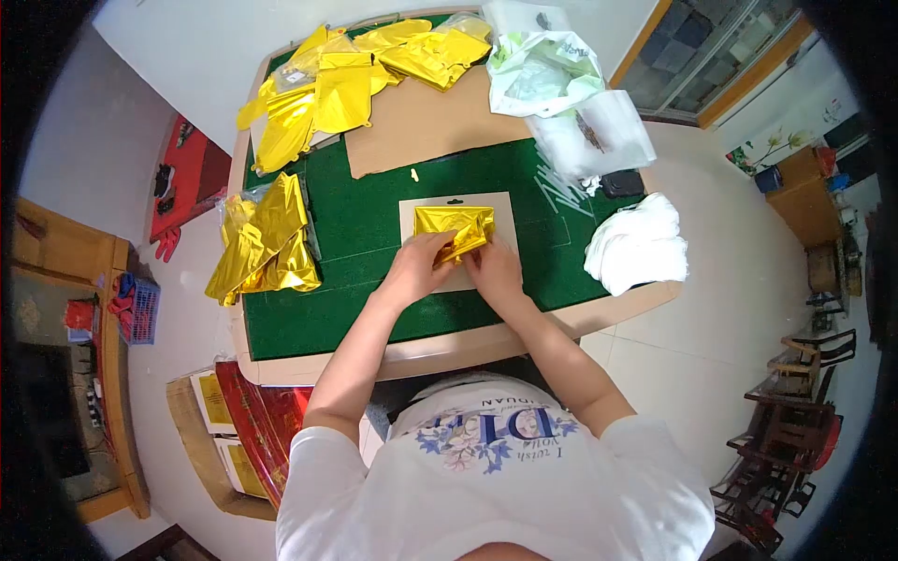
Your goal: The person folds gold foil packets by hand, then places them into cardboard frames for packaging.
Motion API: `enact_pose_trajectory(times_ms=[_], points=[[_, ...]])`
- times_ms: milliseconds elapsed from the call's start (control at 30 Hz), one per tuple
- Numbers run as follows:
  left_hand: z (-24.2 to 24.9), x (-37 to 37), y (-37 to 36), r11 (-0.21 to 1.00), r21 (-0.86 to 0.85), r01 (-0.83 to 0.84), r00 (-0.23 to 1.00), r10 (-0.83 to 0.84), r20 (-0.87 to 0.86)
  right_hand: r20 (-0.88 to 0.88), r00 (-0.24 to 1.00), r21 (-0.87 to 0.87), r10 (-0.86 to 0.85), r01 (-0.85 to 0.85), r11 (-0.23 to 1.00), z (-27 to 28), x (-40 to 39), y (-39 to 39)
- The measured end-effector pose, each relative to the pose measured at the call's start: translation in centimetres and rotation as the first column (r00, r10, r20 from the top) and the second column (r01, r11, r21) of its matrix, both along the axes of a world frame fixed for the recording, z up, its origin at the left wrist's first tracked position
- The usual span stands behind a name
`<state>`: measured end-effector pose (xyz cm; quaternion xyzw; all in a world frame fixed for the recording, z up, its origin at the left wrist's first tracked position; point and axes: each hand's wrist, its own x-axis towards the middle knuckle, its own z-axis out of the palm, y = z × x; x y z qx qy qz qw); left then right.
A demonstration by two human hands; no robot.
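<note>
A folded piece of shiny gold foil [447, 219] lies on a flat beige card [501, 208] with a hanging slot at its top. From the left, my left hand [417, 267] presses its bent fingers on the foil's lower edge. My right hand [496, 269] grips the foil's lower right part, where it is lifted and creased. The fingertips of both hands are partly hidden by the foil and by the hands themselves. More crumpled gold foil [271, 238] with clear plastic lies at the table's left side.
The green-topped table [346, 323] also carries a gold foil pile [341, 89], a brown cardboard sheet [421, 122], a plastic bag [543, 79], thin white strips [563, 190], a black case [622, 183] and a white cloth bundle [638, 245]. An open carton [201, 458] stands on the floor at left.
</note>
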<state>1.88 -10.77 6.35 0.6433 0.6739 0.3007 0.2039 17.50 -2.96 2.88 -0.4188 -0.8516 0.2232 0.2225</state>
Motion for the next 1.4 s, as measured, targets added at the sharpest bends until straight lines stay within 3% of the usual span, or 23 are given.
enact_pose_trajectory(times_ms=[133, 200, 233, 300, 400, 533, 600, 633, 700, 833, 900, 1033, 1100, 1200, 1400], points=[[-2.8, 1.1, 0.4, 0.981, 0.172, -0.095, 0.994, 0.104, -0.045, 0.069, 0.997, 0.003, -0.034, 0.034, 0.999, 0.0, -0.2, 0.0], [-3.2, 1.4, 0.4, 0.968, 0.235, -0.091, 0.986, 0.121, -0.118, -0.067, 0.997, -0.171, -0.034, 0.022, 0.985, 0.2, 0.6, 0.2], [-3.1, 1.5, 0.4, 0.967, 0.235, -0.095, 0.985, 0.125, -0.116, -0.065, 0.997, -0.17, -0.03, 0.019, 0.985, 1.0, 1.2, -0.1], [-3.0, 1.5, 0.4, 0.961, 0.26, -0.095, 0.986, 0.127, -0.107, -0.25, 0.96, -0.035, 0.129, -0.142, 0.989, 2.5, 2.9, -1.1], [-3.4, 1.4, 0.5, 0.964, 0.247, -0.098, 0.984, 0.131, -0.119, -0.23, 0.953, -0.083, 0.195, -0.219, 0.972, 1.4, 4.2, -1.3], [-3.0, 1.3, 0.5, 0.967, 0.235, -0.101, 0.984, 0.131, -0.12, -0.299, 0.946, -0.12, 0.129, -0.171, 0.978, 0.6, 3.1, -1.1], [-2.8, 1.4, 0.4, 0.962, 0.253, -0.1, 0.984, 0.133, -0.116, -0.354, 0.935, -0.102, 0.021, -0.061, 0.993, -0.1, 1.9, -1.0], [-2.8, 1.5, 0.5, 0.962, 0.254, -0.098, 0.984, 0.132, -0.118, -0.355, 0.935, -0.101, 0.02, -0.059, 0.993, -0.4, 1.3, -0.8], [-2.9, 1.4, 0.5, 0.961, 0.256, -0.102, 0.986, 0.131, -0.1, -0.281, 0.956, 0.142, 0.086, -0.048, 0.989, -0.6, 0.4, -0.6], [-2.8, 1.4, 0.4, 0.965, 0.245, -0.093, 0.988, 0.12, -0.098, -0.183, 0.978, 0.175, 0.1, -0.068, 0.982, -0.4, 0.1, -0.9], [-2.6, 1.5, 0.3, 0.965, 0.253, -0.071, 0.991, 0.098, -0.095, -0.062, 0.987, 0.272, 0.148, -0.126, 0.954, -0.8, 0.3, -1.3], [-2.8, 1.5, 0.2, 0.969, 0.238, -0.06, 0.986, 0.095, -0.137, 0.02, 0.985, 0.267, 0.172, -0.171, 0.948, -0.9, 1.1, -1.8], [-3.6, 1.4, 0.3, 0.965, 0.258, -0.04, 0.985, 0.082, -0.152, -0.064, 0.966, 0.2, 0.251, -0.234, 0.951, -0.5, 2.1, -1.5], [-3.4, 1.5, 0.2, 0.969, 0.246, -0.027, 0.977, 0.078, -0.199, -0.129, 0.962, 0.132, 0.242, -0.225, 0.965, 1.4, 4.4, -1.9], [-2.8, 1.8, 0.0, 0.981, 0.19, -0.041, 0.978, 0.078, -0.192, -0.153, 0.961, 0.146, 0.23, -0.208, 0.967, 0.3, 7.1, -0.8]])
